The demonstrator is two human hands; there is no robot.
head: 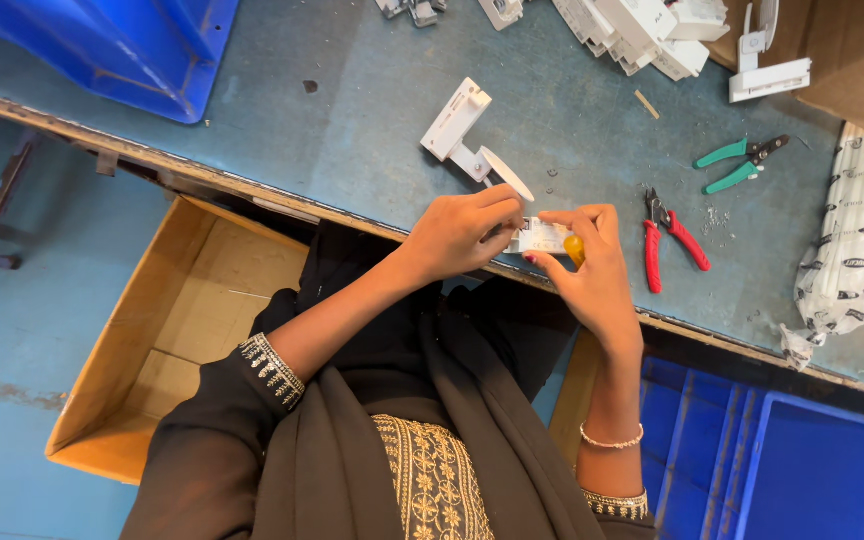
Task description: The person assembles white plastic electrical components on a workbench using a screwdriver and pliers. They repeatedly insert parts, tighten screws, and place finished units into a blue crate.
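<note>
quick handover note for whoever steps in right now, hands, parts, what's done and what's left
Left hand: fingertips pinch the small white plastic part at the bench edge.
Right hand: holds the same part from the other side, with a yellow-handled tool in its grip.
Nearby: white bracket assembly above the hands; red pliers and green pliers to the right; more white parts at the top.
Done: cannot tell how far the part has got.
Left: the part is in hand, not yet set down; the cardboard box below shows no parts.

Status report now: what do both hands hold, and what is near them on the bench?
Left hand and right hand both pinch small white part. Red pliers beside right hand. White bracket behind left hand.
</note>
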